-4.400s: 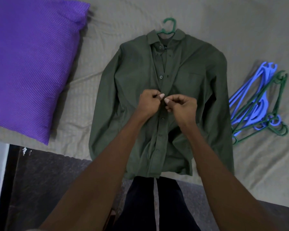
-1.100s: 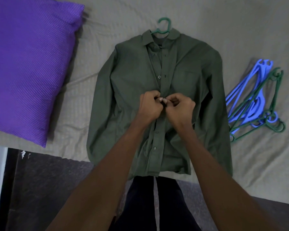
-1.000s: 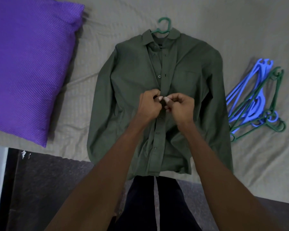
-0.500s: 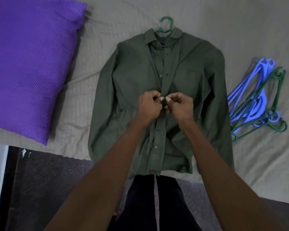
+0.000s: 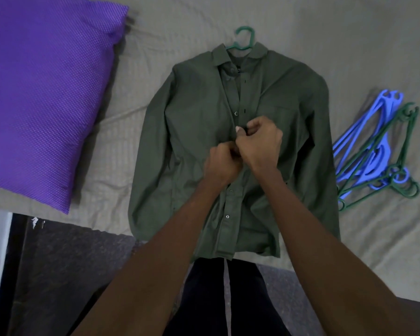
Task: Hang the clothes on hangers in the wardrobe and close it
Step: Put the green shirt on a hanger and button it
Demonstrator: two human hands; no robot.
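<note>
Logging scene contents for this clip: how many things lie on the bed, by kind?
Shirt: 1, on a green hanger
Pillow: 1
Loose hangers: a tangled blue and green pile, at least 4; exact count unclear
Total: at least 7, the shirt's hanger included

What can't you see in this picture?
All from the head view:
- The button being done up: both hands cover that part of the green shirt.
- The green hanger: only its hook shows above the collar.
- The wardrobe: not in view.
- The purple pillow: cut off by the left edge.
</note>
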